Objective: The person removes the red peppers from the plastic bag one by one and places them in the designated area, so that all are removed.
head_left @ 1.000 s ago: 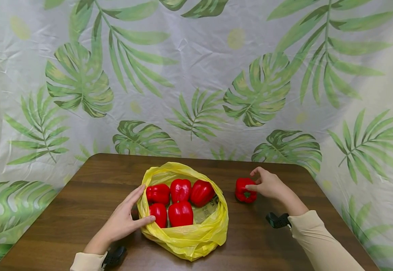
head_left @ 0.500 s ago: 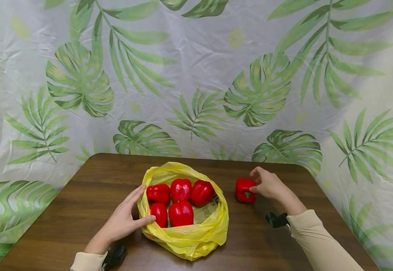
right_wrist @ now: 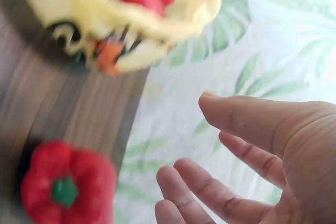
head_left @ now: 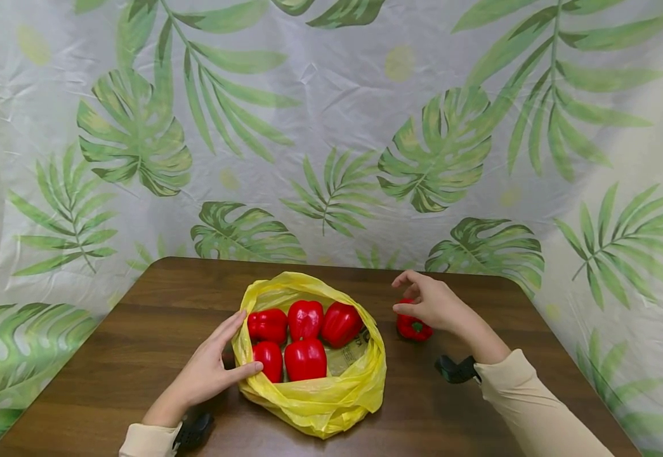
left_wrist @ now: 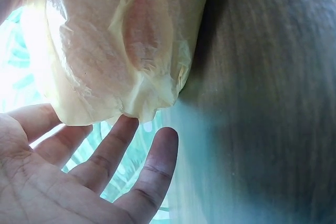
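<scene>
A yellow plastic bag [head_left: 331, 406] stands open on the table, its rim spread wide around several red bell peppers [head_left: 305, 360]. My left hand [head_left: 208, 371] rests on the bag's left side, thumb over the rim, fingers spread along the outside; the left wrist view shows the fingertips touching the plastic [left_wrist: 100, 77]. One more red bell pepper [head_left: 413, 329], green stem showing, sits on the table right of the bag. Above it hovers my right hand [head_left: 431, 301], partly covering it in the head view. In the right wrist view the fingers are apart with nothing between them, away from this pepper [right_wrist: 68, 184].
A brown wooden table [head_left: 137, 355] carries everything. Behind it hangs a pale cloth [head_left: 331, 127] with green leaf prints. A dark device is strapped at each wrist, such as the right wrist strap [head_left: 457, 369].
My right hand has come off the loose pepper, rising and shifting left toward the bag with nothing in it. That pepper stays in place, and my left hand keeps still on the bag.
</scene>
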Available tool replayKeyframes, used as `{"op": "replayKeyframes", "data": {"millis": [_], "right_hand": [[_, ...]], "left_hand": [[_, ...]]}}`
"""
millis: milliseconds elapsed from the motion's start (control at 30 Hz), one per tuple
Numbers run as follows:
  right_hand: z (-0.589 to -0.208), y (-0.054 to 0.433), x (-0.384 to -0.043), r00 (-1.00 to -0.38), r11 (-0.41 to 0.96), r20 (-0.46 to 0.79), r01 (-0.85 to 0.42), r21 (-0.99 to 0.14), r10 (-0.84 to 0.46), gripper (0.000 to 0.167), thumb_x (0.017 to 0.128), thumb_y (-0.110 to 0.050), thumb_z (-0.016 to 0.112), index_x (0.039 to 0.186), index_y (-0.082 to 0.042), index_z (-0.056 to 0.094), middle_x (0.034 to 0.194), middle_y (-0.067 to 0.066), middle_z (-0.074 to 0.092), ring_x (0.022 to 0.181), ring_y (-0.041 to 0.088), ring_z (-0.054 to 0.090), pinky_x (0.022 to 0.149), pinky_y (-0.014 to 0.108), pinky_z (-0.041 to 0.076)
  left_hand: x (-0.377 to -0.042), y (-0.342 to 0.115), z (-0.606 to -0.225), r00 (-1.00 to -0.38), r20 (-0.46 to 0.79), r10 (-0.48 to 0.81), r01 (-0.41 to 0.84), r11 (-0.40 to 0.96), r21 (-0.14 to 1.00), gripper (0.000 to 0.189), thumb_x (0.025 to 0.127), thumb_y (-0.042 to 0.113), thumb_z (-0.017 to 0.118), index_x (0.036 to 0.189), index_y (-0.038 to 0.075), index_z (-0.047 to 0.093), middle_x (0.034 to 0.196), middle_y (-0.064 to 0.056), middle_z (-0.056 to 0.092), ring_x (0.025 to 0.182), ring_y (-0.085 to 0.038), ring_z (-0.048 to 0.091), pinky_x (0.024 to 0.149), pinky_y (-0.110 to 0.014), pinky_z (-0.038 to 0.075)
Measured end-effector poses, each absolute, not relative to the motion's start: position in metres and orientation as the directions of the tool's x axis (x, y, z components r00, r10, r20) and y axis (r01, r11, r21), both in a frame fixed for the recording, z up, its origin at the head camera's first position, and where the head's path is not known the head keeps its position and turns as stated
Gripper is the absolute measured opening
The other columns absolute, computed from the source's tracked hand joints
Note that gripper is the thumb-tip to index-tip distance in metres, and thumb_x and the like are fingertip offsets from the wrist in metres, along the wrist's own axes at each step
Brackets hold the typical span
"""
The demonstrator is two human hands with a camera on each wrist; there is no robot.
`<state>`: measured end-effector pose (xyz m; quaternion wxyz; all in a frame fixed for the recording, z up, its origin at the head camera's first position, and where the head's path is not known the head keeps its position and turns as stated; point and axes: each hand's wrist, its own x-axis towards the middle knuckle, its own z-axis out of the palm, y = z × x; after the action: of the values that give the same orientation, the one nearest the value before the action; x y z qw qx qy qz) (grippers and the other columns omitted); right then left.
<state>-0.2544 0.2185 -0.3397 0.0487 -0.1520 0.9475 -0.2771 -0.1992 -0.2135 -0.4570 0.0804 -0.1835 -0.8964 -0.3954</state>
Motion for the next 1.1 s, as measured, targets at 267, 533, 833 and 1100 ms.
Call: {"op": "replayKeyframes", "data": {"millis": [267,533,833,1100], "right_hand": [[-0.336,0.184,-0.245,-0.904,0.733,-0.007,-0.342,-0.588,-0.428,0.035,0.101,-0.025,0.078,0.131,-0.015,0.064,0.124,0.017,0.073,0.112,0.036,0.074,0.098,0.053,0.062],[-0.336,0.149,-0.241,-0.869,0.707,-0.067,-0.351,-0.613,-0.489,0.041,0.098,-0.027,0.081,0.133,-0.014,0.064,0.124,0.016,0.073,0.11,0.032,0.075,0.093,0.045,0.065],[-0.343,0.114,-0.24,-0.822,0.714,-0.118,-0.401,-0.574,-0.557,0.041,0.098,-0.029,0.081,0.133,-0.013,0.066,0.118,0.014,0.074,0.096,0.021,0.071,0.084,0.035,0.063],[-0.347,0.096,-0.243,-0.772,0.729,-0.243,-0.374,-0.574,-0.587,0.045,0.101,-0.032,0.077,0.138,-0.012,0.063,0.102,0.003,0.073,0.087,0.016,0.065,0.077,0.03,0.055]], "left_hand": [[-0.2,-0.213,-0.457,-0.919,0.284,0.272,0.393,0.619,0.68,0.101,0.088,0.044,0.088,0.166,0.003,0.038,0.171,-0.023,0.037,0.153,-0.052,0.042,0.114,-0.074,0.044],[-0.199,-0.214,-0.457,-0.921,0.279,0.273,0.39,0.621,0.68,0.102,0.088,0.045,0.088,0.167,0.004,0.037,0.172,-0.022,0.036,0.154,-0.052,0.04,0.115,-0.075,0.042],[-0.2,-0.215,-0.458,-0.922,0.278,0.271,0.388,0.622,0.681,0.102,0.088,0.045,0.088,0.167,0.005,0.038,0.172,-0.022,0.037,0.153,-0.051,0.041,0.115,-0.075,0.042],[-0.201,-0.215,-0.458,-0.921,0.281,0.271,0.39,0.622,0.679,0.101,0.088,0.045,0.087,0.166,0.004,0.039,0.172,-0.022,0.037,0.154,-0.051,0.041,0.116,-0.075,0.042]]}}
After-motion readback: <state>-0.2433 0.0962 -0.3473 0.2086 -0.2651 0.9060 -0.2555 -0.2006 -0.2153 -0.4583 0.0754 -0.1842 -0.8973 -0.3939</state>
